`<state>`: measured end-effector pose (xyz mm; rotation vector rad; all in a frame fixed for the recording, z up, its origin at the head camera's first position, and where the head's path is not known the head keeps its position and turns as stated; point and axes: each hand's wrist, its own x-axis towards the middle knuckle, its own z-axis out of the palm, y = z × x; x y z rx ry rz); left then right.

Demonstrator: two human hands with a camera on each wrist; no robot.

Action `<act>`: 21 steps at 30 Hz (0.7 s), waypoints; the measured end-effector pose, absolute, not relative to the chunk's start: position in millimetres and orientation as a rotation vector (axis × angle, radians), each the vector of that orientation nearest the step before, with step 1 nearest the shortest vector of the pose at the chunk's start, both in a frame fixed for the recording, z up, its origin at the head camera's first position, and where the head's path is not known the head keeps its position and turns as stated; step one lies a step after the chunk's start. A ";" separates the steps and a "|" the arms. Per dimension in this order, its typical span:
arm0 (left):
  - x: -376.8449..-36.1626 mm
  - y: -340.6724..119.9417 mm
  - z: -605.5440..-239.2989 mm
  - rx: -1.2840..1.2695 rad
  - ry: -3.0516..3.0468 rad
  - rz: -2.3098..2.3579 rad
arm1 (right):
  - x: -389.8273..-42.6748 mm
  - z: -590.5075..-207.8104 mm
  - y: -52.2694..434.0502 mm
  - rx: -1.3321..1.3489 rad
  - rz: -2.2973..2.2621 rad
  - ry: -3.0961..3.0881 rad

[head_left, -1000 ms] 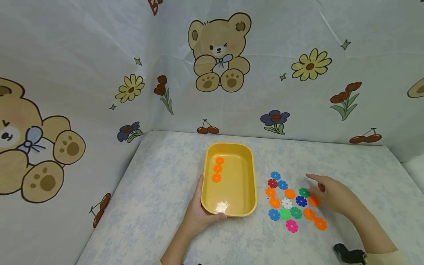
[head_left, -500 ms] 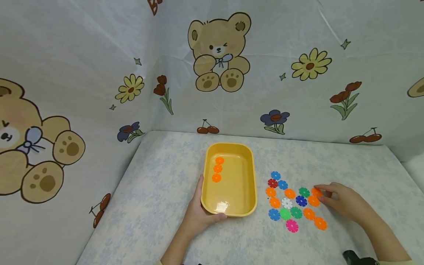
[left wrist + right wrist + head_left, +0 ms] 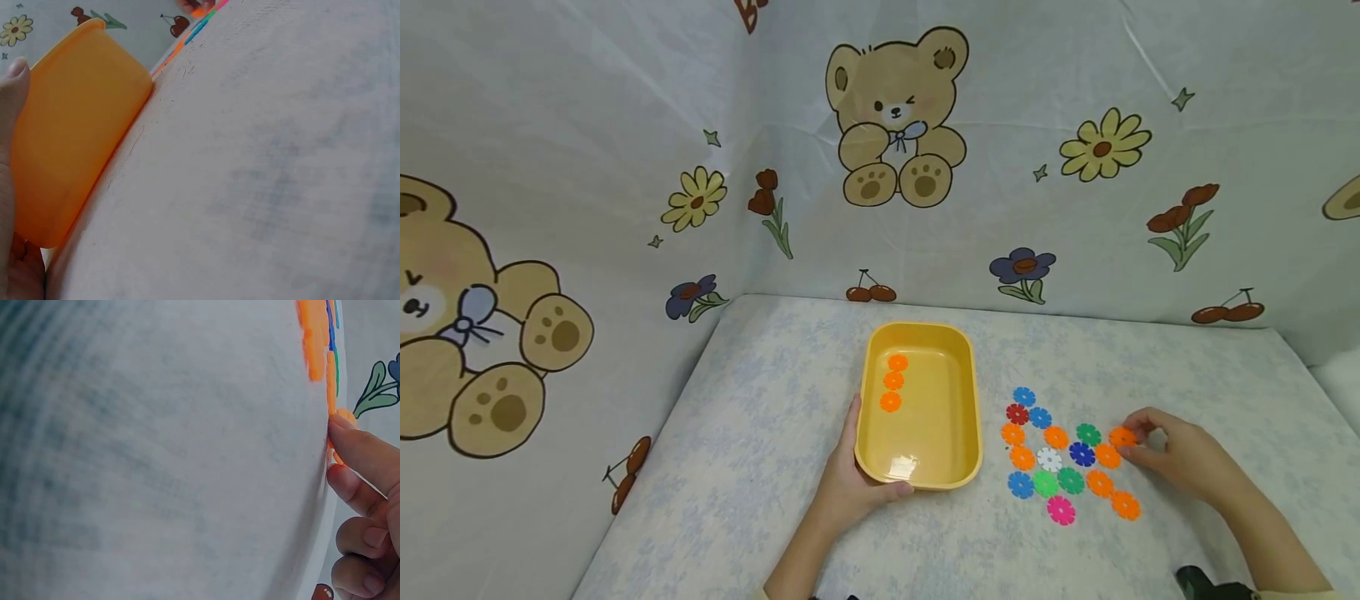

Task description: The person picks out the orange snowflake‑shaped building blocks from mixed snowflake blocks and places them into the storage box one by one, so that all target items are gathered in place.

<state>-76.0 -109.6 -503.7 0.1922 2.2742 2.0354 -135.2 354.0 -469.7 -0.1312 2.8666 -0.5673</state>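
Observation:
My left hand grips the yellow plastic tray at its near left corner, thumb on the front rim and fingers along the side. Three orange notched discs lie in a column on the tray's left side. To the right, my right hand pinches an orange notched disc between thumb and index finger, as the right wrist view shows it tilted up at the fingertips. Another orange disc lies just by the thumb. The left wrist view has the tray's outer wall beside the thumb.
Several more flower-shaped discs lie flat in a loose cluster between tray and right hand, among them a pink disc, a white disc and a red disc. A bear-patterned cloth rises behind and left of the table.
My right hand came down from above the cluster, its pointing finger drew in, and it now pinches the far-right orange disc, shifted slightly right. The left hand and tray stay put.

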 end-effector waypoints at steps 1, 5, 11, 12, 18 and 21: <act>-76.0 -109.6 -503.7 0.190 2.275 2.036 | -135.3 -469.8 353.9 -0.123 -0.573 2.866; -75.5 -109.4 -503.7 0.188 2.269 2.043 | -135.0 -470.2 353.2 -0.115 -0.585 2.868; -75.3 -109.3 -503.8 0.186 2.273 2.043 | -132.5 -468.3 352.8 -0.104 -0.634 2.860; -75.6 -109.3 -504.2 0.188 2.277 2.042 | -132.1 -468.1 353.2 -0.102 -0.645 2.858; -76.6 -109.6 -505.8 0.183 2.297 2.022 | -131.5 -468.4 356.8 -0.069 -0.688 2.838; -76.3 -109.9 -505.6 0.188 2.298 2.016 | -131.9 -469.1 358.0 -0.038 -0.692 2.825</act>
